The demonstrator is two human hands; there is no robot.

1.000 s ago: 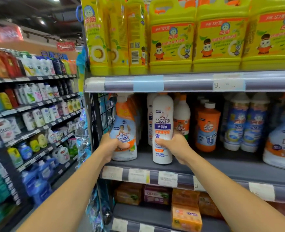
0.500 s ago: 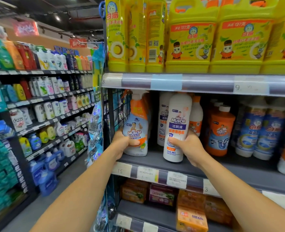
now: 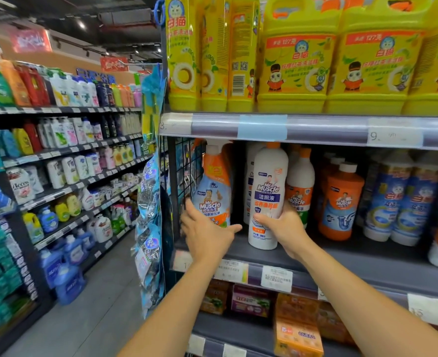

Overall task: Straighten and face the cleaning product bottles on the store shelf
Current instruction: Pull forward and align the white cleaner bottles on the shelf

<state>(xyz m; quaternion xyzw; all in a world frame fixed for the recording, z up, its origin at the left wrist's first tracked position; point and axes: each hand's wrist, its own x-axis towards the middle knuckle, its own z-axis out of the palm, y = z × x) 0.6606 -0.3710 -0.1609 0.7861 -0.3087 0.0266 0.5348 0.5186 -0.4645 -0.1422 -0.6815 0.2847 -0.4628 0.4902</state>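
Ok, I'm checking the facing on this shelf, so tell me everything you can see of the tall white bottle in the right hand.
The tall white bottle looks like smooth plastic, round-shouldered, with an orange cap. Its Mr Muscle label, with a blue band, faces outward. It stands upright at the front edge of the grey shelf, right of the spray bottle. The right hand wraps its lower half, fingers across the label.

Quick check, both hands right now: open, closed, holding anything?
Left hand: open, fingers spread against the base of the spray bottle, not wrapped around it.
Right hand: closed around the white toilet cleaner bottle.
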